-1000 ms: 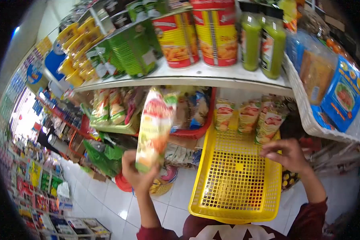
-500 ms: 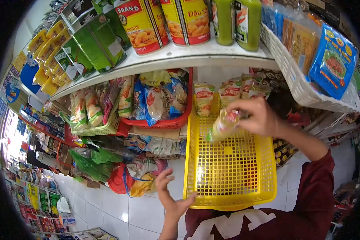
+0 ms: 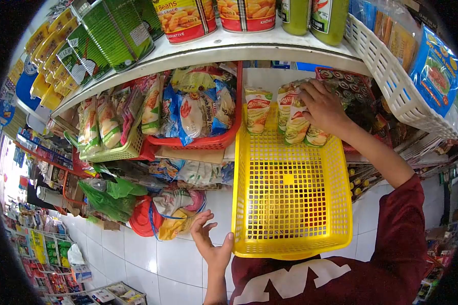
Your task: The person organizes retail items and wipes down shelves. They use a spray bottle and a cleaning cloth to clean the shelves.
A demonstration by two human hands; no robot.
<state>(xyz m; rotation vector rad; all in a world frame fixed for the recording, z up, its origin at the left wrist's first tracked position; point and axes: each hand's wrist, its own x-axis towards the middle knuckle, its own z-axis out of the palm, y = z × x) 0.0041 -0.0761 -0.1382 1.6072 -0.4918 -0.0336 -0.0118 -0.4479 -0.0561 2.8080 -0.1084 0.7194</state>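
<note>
A yellow plastic basket (image 3: 343, 223) sits in front of me, its back end under the shelf. Several mayonnaise pouches stand along its far end. One pouch (image 3: 258, 109) is at the left corner, with a gap between it and the cluster at the right. My right hand (image 3: 326, 108) reaches over that cluster, fingers closed around the top of a mayonnaise pouch (image 3: 296, 127); its fingertips are partly hidden. Beside the basket's near left edge, my left hand (image 3: 212, 243) is open, fingers spread and thumb close to the rim. The mesh floor shows through the basket's front part.
Above runs a white shelf (image 3: 219, 57) with cans (image 3: 185, 18), green bottles (image 3: 331, 20) and a white basket (image 3: 387, 76). To the left, a red basket (image 3: 198, 143) and a pale green basket (image 3: 118, 152) hold packets. Green bags (image 3: 109, 198) hang lower left, above the tiled floor.
My right hand has moved up and back with the mayonnaise pouch, from above the basket's middle to the cluster at its far end. My left hand stays open and has shifted slightly left.
</note>
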